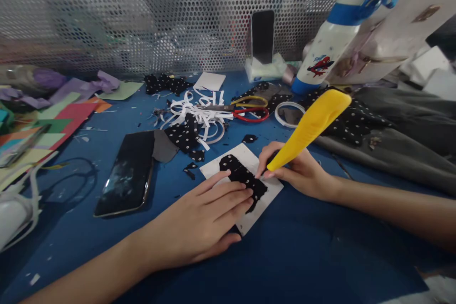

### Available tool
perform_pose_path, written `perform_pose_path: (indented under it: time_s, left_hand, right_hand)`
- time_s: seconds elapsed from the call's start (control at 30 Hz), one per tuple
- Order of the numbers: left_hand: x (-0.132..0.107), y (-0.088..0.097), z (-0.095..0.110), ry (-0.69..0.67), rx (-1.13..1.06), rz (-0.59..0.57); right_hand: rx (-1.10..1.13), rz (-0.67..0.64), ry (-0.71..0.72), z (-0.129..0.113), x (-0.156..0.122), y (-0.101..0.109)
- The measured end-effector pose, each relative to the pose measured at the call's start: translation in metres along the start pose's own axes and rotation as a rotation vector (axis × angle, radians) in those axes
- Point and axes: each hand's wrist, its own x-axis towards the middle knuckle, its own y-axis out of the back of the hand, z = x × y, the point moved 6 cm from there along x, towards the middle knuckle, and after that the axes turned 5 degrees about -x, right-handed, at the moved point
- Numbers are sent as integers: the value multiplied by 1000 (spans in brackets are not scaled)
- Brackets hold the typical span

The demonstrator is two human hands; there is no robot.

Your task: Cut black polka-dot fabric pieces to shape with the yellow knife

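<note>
- From where I stand, the right hand (302, 173) has its fingers closed firmly around a yellow-handled tool (308, 128), pen-fashion, the thick handle slanting up and away to the right.
- The tool's dark tip is down at the edge of a dotted black cloth piece (235, 171); whether it actually touches, I can't tell.
- The left hand (206, 218) grips nothing: it lies flat, fingers stretched out, pressing over the cloth piece.
- That piece sits on a white card (249, 221), set at an angle on the blue table (199, 275).
- Just beyond the card, more dotted scraps (183, 135) lie near a tangle of white strips (187, 107), with red-and-yellow-handled scissors (228, 108) resting across it.
- Left of the card lies a dark phone (128, 171), a grey scrap (164, 146) against its edge.
- Farther out, a tilted-looking blue-and-white bottle (326, 47) stands before a perforated metal screen (199, 19).
</note>
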Motion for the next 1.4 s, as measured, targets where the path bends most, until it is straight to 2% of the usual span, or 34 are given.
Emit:
perform_pose_path:
  time_s: [0.17,0.33,0.43,0.6,0.67,0.83,1.2,1.4]
  left_hand:
    - [1,0,-1,-2,-27,13]
    - [1,3,1,-10,-27,49]
    - [1,2,2,-2,-5,57]
    - [1,-2,3,-9,43,29]
    - [1,-2,3,-15,46,25]
    - [1,0,3,-24,44,32]
    - [-1,-1,2,7,32,75]
    - [0,2,2,10,42,81]
  right_hand:
    - [-44,-133,4,-3,3,-4]
    - [-252,-174,140,-16,12,-8]
    - [-254,-125,139,-14,8,-8]
    - [-151,85,138,-10,-5,1]
    - [-135,116,162,-11,-7,3]
    - [-160,29,118,-9,-4,0]
    - [-179,-56,45,-7,0,-1]
    - [-220,-214,149,-18,11,-12]
